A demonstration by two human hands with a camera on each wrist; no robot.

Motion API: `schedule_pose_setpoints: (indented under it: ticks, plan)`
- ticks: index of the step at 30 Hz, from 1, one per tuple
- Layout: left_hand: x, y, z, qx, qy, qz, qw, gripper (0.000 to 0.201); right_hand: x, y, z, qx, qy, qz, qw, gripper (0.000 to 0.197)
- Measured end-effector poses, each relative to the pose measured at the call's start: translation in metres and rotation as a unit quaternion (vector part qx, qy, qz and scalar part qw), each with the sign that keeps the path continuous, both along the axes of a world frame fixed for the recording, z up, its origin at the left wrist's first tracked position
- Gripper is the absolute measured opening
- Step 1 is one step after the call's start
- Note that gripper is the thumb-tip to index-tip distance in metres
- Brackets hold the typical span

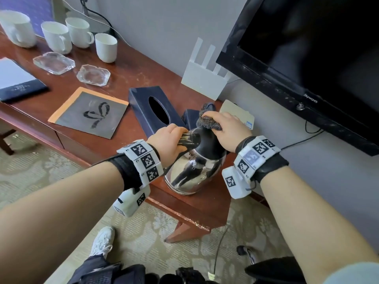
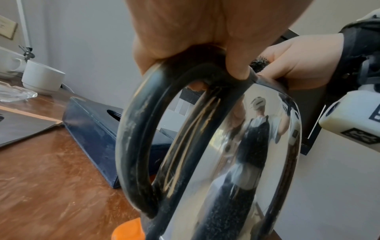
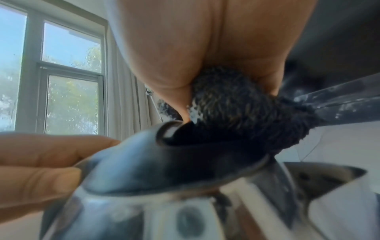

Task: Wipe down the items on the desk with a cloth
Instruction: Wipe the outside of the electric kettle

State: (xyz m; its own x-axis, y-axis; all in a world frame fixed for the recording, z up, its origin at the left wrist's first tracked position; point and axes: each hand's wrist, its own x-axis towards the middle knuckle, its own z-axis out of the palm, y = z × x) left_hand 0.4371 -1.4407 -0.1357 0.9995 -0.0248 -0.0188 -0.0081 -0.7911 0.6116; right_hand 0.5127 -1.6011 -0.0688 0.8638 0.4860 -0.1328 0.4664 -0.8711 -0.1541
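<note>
Both hands work: left hand (image 1: pixel 168 141) grips kettle (image 1: pixel 194 173) handle, right hand (image 1: pixel 229 130) presses cloth (image 1: pixel 207 120) atop.

TV (image 1: pixel 320 58): black, wall-mounted, right of tabletop
Router (image 1: pixel 202 83): white, antennas up, against wall below TV corner
Window (image 3: pixel 61 78): right wrist view, trees outside
Floor (image 1: pixel 30 171): patterned beige carpet
Cable (image 1: pixel 220 242): black, trailing on carpet

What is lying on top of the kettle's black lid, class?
A dark cloth, pressed down by the right hand, sits on the lid. The lid's part beneath the cloth is hidden.
</note>
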Motion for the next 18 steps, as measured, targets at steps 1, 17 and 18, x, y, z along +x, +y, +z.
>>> schedule_pose_setpoints:
  ticks: [1,17,18]
  plan:
    - [0.000,0.000,0.000,0.000,0.001,0.000,1.000,0.048,0.001,-0.001,0.000,-0.007,0.006,0.000,1.000,0.051]
    - [-0.008,-0.006,0.013,-0.036,0.030,-0.003,0.999,0.047,-0.054,-0.041,-0.013,0.019,-0.092,0.028,0.995,0.057]
    - [-0.010,-0.009,0.014,-0.056,0.035,-0.003,0.998,0.048,-0.050,-0.037,-0.012,0.003,-0.098,0.008,0.995,0.057]
